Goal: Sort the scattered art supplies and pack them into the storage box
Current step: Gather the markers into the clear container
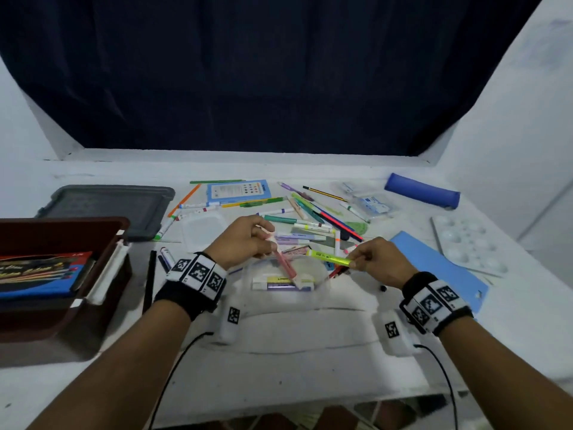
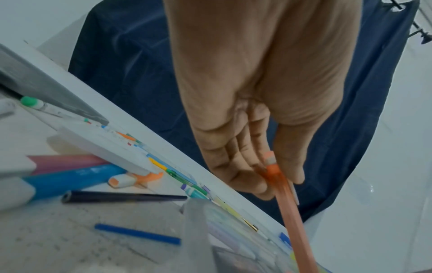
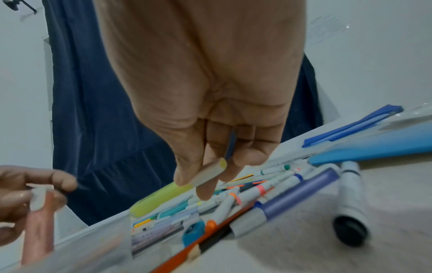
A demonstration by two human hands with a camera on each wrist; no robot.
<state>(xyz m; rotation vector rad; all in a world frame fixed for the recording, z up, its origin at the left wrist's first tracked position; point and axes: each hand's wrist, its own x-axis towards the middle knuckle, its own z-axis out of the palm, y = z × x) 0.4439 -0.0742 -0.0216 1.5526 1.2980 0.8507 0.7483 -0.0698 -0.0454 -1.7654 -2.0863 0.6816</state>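
Two highlighters held over the clear tray (image 1: 321, 276) at the table's near edge.
Left hand (image 1: 240, 242) pinches the pink highlighter (image 1: 284, 262) by its cap; right hand (image 1: 376, 259) pinches the yellow highlighter (image 1: 328, 257) by its end: light, rigid, smooth barrels, probably best gripped mid-barrel.

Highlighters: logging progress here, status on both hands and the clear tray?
Left hand pinches pink highlighter. Right hand pinches yellow highlighter. Both over clear tray. Nothing blocking.

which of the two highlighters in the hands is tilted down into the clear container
The pink highlighter, pinched by the left hand: its lower end dips into the clear container. The yellow highlighter in the right hand lies nearly level above it.
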